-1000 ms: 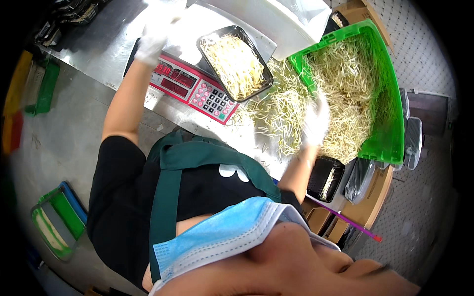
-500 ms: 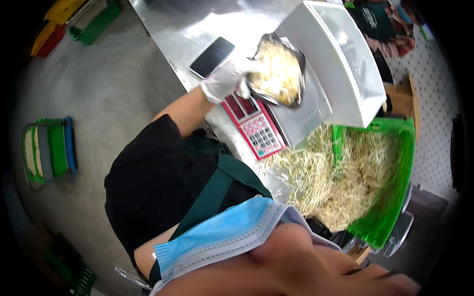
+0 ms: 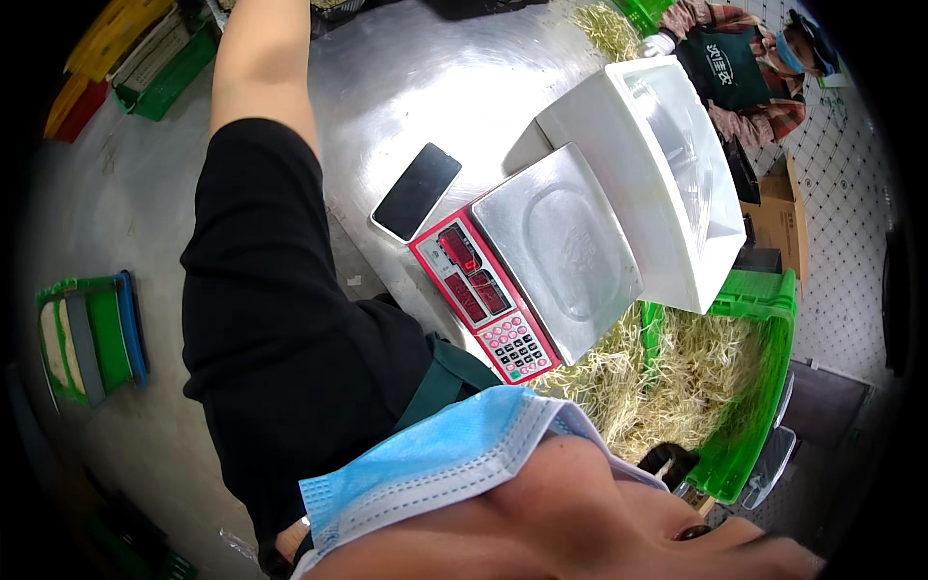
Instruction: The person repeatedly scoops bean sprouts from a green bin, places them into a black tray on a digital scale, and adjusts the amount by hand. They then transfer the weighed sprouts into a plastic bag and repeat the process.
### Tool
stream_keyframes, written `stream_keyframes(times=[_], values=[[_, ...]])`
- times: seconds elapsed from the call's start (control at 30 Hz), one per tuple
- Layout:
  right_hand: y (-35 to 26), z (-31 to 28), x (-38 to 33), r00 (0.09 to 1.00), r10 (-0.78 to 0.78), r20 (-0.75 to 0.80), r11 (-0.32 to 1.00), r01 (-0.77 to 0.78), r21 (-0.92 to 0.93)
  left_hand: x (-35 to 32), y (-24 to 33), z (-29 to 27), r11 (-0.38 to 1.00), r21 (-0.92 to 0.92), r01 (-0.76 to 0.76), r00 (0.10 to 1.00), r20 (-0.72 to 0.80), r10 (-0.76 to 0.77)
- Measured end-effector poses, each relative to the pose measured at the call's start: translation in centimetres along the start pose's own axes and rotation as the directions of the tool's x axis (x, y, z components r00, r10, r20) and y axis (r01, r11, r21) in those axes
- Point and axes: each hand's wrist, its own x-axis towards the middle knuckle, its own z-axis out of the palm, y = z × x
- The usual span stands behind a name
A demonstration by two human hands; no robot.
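Observation:
My left arm stretches up past the top edge of the head view, so the hand itself is cut off. Beside the forearm, at that edge, part of a black tray shows. My right hand does not appear. A red scale with lit displays and a keypad stands on the steel table, its metal weighing plate bare. A smartphone with a dark screen lies beside it. Pale bean sprouts are heaped below the scale and into a green crate tipped on its side.
A white foam box holding clear plastic stands tilted against the scale's far side. Across the table is a co-worker in a dark apron, a gloved hand near more sprouts. Crates stand on the floor at left.
My gloved left hand, which held a black tray of sprouts over the scale, has swung up and left out of view. The tray is off the weighing plate. The co-worker shows more fully.

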Motion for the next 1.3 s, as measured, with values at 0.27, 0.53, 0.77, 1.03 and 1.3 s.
stream_keyframes(times=[0.27, 0.53, 0.77, 1.03, 1.3], values=[[-22.7, -1.8, -2.4, 0.669, -0.728, 0.148, 0.665, 0.637, 0.39, -23.7, -7.2, 7.9, 0.866, 0.144, 0.479, 0.858, 0.133, -0.496], [-23.1, 1.1, -3.1, 0.796, -0.592, -0.123, 0.612, 0.544, 0.574, -39.4, 0.0, 20.5, 0.79, 0.165, 0.59, 0.78, 0.134, -0.611], [-1.7, 11.0, -12.3, 0.821, 0.302, 0.485, 0.944, -0.327, -0.036, -49.6, 2.6, 28.9, 0.666, 0.436, 0.605, 0.455, 0.496, -0.739], [-2.4, 17.4, -3.6, 0.976, 0.004, 0.219, 0.782, -0.14, 0.607, -64.9, -2.6, 35.0, 0.52, 0.585, -0.622, -0.022, 0.651, -0.758], [-0.3, 19.7, 2.8, 0.883, -0.068, 0.464, 0.858, -0.186, 0.479, -67.9, -10.2, 38.1, 0.456, 0.778, -0.433, 0.512, 0.628, -0.586]])
